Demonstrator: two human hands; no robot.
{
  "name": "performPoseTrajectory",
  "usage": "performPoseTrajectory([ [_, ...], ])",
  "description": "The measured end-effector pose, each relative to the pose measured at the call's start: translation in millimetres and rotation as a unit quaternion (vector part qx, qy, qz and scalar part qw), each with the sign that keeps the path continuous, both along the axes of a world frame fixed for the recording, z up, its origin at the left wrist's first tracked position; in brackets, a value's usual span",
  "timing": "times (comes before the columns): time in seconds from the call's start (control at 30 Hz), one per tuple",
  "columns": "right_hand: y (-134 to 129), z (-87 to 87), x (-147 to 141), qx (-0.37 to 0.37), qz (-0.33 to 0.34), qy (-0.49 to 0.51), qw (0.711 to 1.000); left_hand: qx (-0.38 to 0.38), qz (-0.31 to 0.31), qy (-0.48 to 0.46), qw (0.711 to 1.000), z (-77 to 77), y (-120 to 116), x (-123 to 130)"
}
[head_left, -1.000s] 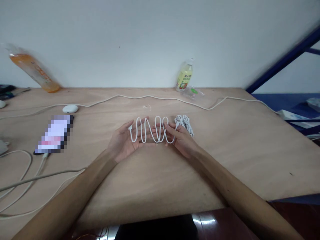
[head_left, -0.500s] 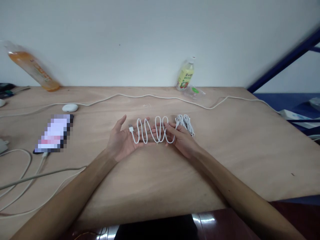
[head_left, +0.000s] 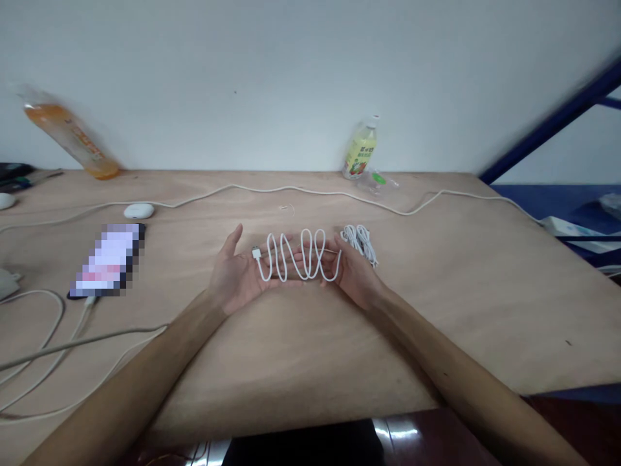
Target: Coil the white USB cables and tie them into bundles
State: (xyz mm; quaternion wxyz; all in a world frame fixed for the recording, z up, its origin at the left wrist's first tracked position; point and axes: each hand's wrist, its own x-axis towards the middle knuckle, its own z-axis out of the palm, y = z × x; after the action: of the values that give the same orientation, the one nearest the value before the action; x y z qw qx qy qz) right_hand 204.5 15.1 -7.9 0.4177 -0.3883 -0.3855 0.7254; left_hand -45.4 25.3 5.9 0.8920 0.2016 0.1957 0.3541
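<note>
A white USB cable [head_left: 283, 259] lies in loose loops across the fingers of both hands. Its USB plug [head_left: 256, 253] points up and left beside the palm of my left hand [head_left: 235, 275], which is palm up, flat, with the thumb raised. From the other side my right hand [head_left: 356, 272] reaches under the loops, fingers stretched out and thumb lifted. Near that thumb the cable's other end goes out of sight. Just beyond my right hand, bundled white cables [head_left: 359, 241] rest on the wooden table [head_left: 291, 349].
At left are a phone [head_left: 107, 259] with a charging cord and a white earbud case [head_left: 138, 211]. A long white cord [head_left: 291, 189] crosses the table's back. An orange drink bottle [head_left: 72, 139] and a yellow-labelled bottle [head_left: 360, 150] lean on the wall. A blue frame [head_left: 548, 123] stands right.
My right thumb has lifted off the cable loops and drawn back to the right. The loops keep nearly the same shape on my fingers. The view has shifted slightly.
</note>
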Motion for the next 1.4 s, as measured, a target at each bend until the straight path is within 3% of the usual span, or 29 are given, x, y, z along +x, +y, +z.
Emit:
performPoseTrajectory([
  [0.33,0.2,7.6,-0.4,-0.025,0.016,0.027,0.999,0.014,-0.010,0.004,1.000,-1.0,0.8,-1.0],
  [1.4,-4.0,8.3,-0.5,-0.015,0.027,0.008,0.999,0.031,-0.038,0.001,0.999,-3.6,-0.2,-3.4],
])
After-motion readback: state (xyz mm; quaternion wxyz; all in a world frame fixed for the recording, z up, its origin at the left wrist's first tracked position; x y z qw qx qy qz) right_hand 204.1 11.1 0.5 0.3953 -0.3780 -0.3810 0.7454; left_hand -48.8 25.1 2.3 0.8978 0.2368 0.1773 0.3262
